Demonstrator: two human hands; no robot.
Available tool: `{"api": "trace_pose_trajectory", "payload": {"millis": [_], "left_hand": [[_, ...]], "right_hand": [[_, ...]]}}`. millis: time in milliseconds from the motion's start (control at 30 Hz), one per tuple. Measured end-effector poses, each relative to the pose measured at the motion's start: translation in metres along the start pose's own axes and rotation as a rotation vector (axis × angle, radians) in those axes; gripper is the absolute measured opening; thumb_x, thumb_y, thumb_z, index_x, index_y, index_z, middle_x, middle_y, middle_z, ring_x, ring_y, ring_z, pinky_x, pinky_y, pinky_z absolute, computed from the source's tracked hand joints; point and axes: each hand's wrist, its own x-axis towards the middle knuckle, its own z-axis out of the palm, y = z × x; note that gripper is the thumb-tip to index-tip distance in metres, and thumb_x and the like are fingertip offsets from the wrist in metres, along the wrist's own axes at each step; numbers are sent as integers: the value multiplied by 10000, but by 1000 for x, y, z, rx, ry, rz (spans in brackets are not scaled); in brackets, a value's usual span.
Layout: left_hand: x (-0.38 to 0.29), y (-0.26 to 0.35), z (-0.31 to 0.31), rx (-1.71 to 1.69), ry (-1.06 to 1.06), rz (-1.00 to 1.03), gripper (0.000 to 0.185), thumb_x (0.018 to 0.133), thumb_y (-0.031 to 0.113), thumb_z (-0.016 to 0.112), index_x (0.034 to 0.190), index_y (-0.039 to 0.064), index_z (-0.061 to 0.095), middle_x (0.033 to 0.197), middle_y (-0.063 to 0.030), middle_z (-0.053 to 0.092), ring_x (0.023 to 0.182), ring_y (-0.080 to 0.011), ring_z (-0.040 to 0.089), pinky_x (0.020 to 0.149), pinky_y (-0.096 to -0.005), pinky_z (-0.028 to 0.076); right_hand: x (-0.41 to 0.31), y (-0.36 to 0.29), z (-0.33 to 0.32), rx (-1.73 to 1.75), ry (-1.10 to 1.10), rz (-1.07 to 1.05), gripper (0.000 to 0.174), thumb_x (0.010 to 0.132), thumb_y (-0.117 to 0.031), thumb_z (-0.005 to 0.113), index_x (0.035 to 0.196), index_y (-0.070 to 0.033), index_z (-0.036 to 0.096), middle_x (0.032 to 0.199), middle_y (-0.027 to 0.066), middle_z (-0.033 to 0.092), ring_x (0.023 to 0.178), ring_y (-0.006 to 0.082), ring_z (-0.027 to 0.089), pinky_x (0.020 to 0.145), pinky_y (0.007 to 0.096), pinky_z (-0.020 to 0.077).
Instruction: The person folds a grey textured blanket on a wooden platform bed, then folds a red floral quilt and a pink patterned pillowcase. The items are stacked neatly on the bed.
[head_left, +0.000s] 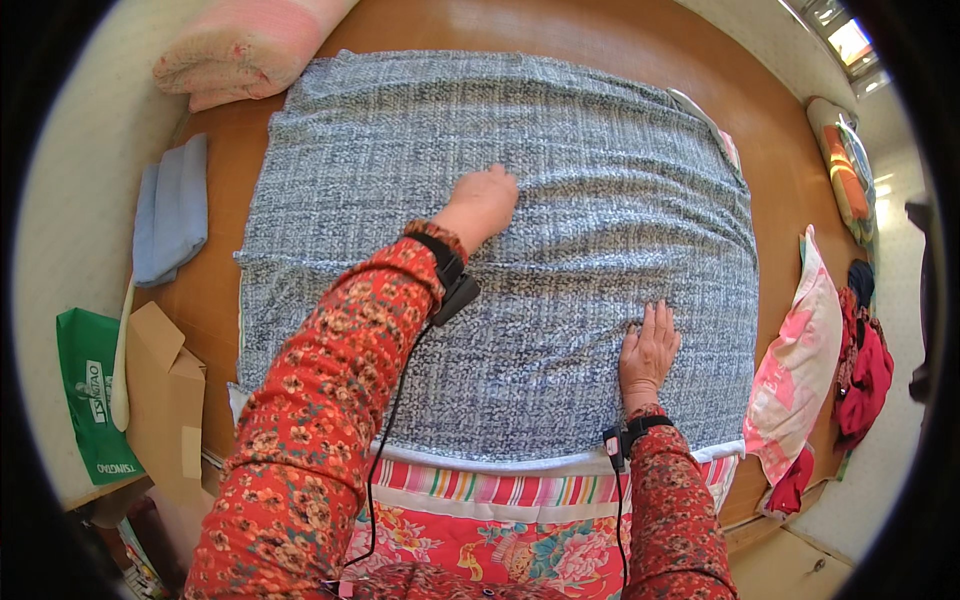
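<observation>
A blue-grey woven-pattern fabric sheet (450, 315) lies spread over a brown platform, with soft wrinkles across its right half. My left hand (484, 201) is on the upper middle of the sheet. Its fingers bend downward and their tips are partly hidden, so whether they pinch the fabric is unclear. Lower and to the right, my right hand (649, 351) rests palm down with its fingers stretched out, holding nothing. Small creases show beside its thumb. Below the sheet's pale near edge, a striped and floral red textile (487, 540) is visible.
Around the brown platform (225, 165) are a rolled pink quilt (247, 52), a folded blue cloth (171, 214), a cardboard piece (169, 397) and a green bag (94, 405). On the right lie a pink-and-white pillow (799, 367) and red clothing (866, 382). Black cables hang from both wrists.
</observation>
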Motion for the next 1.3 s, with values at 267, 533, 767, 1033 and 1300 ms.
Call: {"api": "trace_pose_trajectory", "payload": {"millis": [267, 533, 767, 1033, 1300], "left_hand": [[42, -2, -18, 216, -132, 141, 141, 761, 108, 551, 817, 64, 672, 845, -131, 677, 825, -322, 655, 722, -404, 528], [62, -32, 13, 57, 180, 11, 111, 787, 140, 507, 817, 77, 594, 810, -148, 664, 765, -336, 644, 667, -443, 505], [-1, 84, 19, -388, 203, 472, 350, 747, 83, 558, 1096, 95, 577, 1092, -115, 603, 1013, -302, 572, 826, -396, 489], [-41, 66, 50, -82, 50, 627, 530, 929, 380, 413, 1392, 132, 343, 1486, -87, 264, 1388, -264, 199, 1121, -455, 144], [-211, -22, -3, -52, -124, 459, 576, 823, 290, 584, 1341, 107, 410, 1468, -117, 290, 1381, -294, 219, 1108, -477, 148]], "right_hand": [[0, 1, 0, 18, 10, 2, 479, 836, -238, 466, 1282, -63, 466, 1407, 113, 385, 1317, 295, 312, 1060, 496, 214], [2, 0, -3, 53, 22, -8, 493, 810, -227, 485, 1266, -40, 470, 1398, 133, 391, 1307, 307, 320, 1053, 492, 217], [1, -1, -5, 50, -10, 12, 492, 813, -223, 484, 1270, -43, 466, 1399, 131, 389, 1313, 302, 313, 1056, 495, 213], [2, 0, -4, 34, 0, 11, 485, 819, -223, 493, 1273, -54, 468, 1400, 113, 393, 1312, 296, 319, 1051, 496, 225], [-1, 4, 4, 42, 66, -14, 467, 832, -236, 490, 1266, -66, 481, 1408, 105, 385, 1314, 289, 319, 1044, 504, 236]]}}
